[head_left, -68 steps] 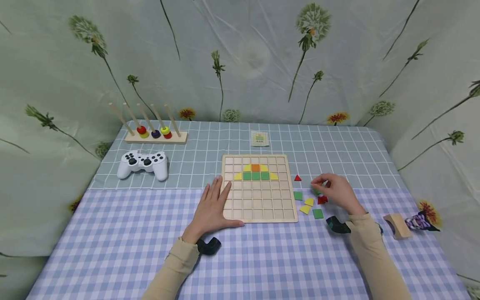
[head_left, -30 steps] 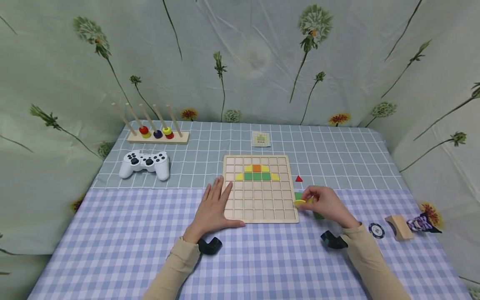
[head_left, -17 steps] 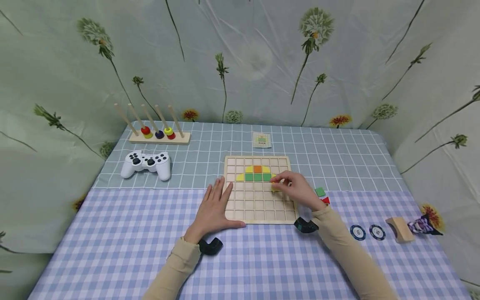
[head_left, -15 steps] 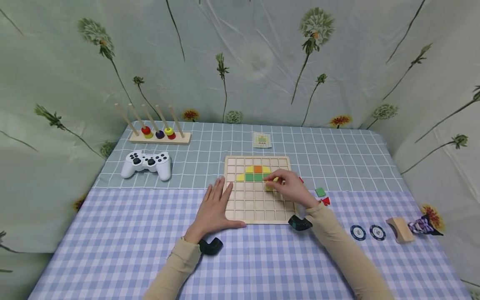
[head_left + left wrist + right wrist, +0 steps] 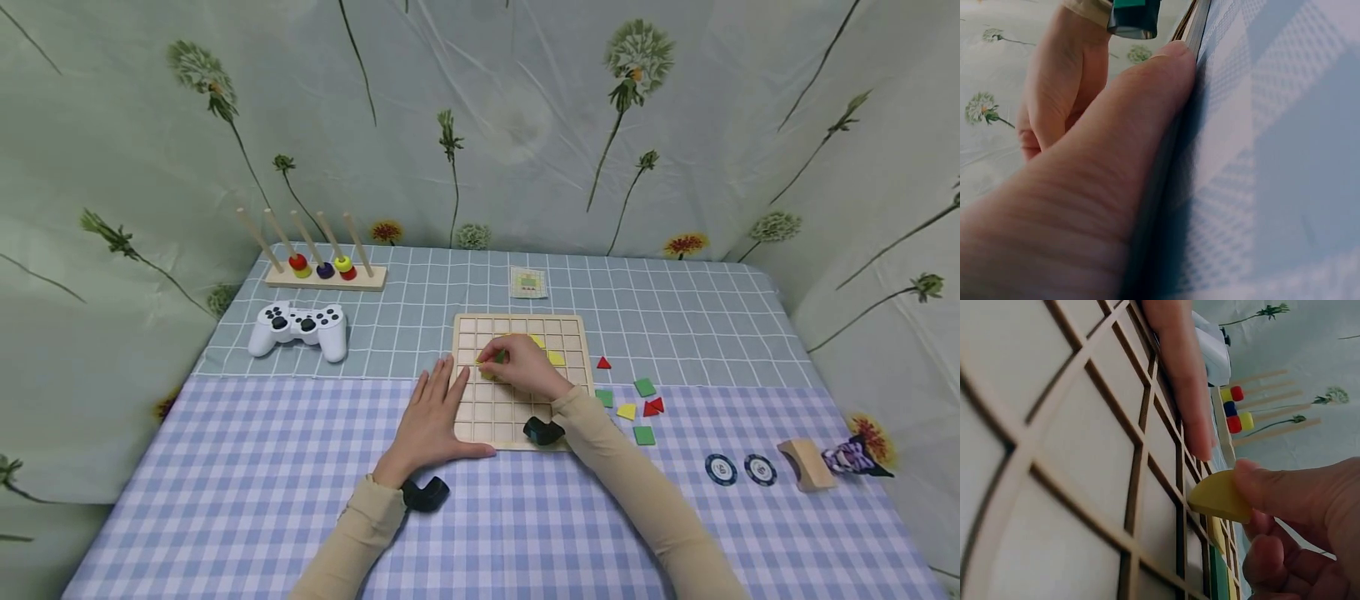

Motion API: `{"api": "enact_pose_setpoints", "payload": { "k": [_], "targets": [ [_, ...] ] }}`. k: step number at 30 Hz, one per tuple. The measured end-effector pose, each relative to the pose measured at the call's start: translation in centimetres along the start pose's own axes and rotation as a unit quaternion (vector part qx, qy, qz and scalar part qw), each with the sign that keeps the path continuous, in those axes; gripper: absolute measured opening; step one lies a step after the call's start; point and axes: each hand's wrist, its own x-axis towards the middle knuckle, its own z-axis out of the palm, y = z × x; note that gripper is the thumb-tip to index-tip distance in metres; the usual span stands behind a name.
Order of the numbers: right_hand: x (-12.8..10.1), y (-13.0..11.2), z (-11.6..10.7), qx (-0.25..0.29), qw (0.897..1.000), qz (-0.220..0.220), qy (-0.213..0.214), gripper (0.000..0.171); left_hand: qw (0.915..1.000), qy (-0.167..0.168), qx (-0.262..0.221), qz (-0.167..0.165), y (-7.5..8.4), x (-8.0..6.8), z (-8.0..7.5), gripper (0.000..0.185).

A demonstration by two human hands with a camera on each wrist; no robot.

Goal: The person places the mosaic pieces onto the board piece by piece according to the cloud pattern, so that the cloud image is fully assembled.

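Note:
My right hand [image 5: 525, 367] pinches a yellow round-edged tile [image 5: 1217, 497] between thumb and fingers, low over the left part of the wooden grid board [image 5: 495, 421]. In the right wrist view the tile tilts above the cells, beside a placed yellow tile and a green tile [image 5: 1217, 575]. My left hand [image 5: 429, 417] rests with straight, spread fingers along the board's left edge, its thumb [image 5: 1141, 94] at the near edge. Yellow tiles [image 5: 556, 358] show on the board right of my right hand, which hides most of the other placed pieces.
Right of the board lie green tiles [image 5: 645, 387], one yellow tile [image 5: 627, 411] and red triangles [image 5: 603, 363]. A pattern card [image 5: 528, 282] lies behind the board. A white game controller [image 5: 300, 327] and a peg stand with rings [image 5: 326, 278] are at left; chips [image 5: 721, 469] and an arch block [image 5: 807, 464] at right.
My right hand has picked up a yellow tile from the loose pieces at right and carried it leftward across the board. The left hand has stayed on the board's edge.

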Motion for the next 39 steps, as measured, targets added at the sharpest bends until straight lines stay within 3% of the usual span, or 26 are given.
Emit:
{"api": "enact_pose_setpoints", "payload": {
  "k": [12,21,39],
  "targets": [
    [0.4,-0.1,1.0,-0.087,0.995,0.035,0.025,0.006,1.0000,-0.006,-0.002,-0.004,0.0,0.0,0.1,0.124],
    [-0.5,-0.5,0.9,-0.143,0.988,0.056,0.033,0.017,0.9995,-0.024,-0.002,-0.021,0.0,0.1,0.0,0.125],
    [-1.3,-0.7,0.7,-0.154,0.985,0.062,0.045,0.016,0.9997,-0.015,-0.010,-0.017,0.1,0.1,0.1,0.124]
  ]
}}
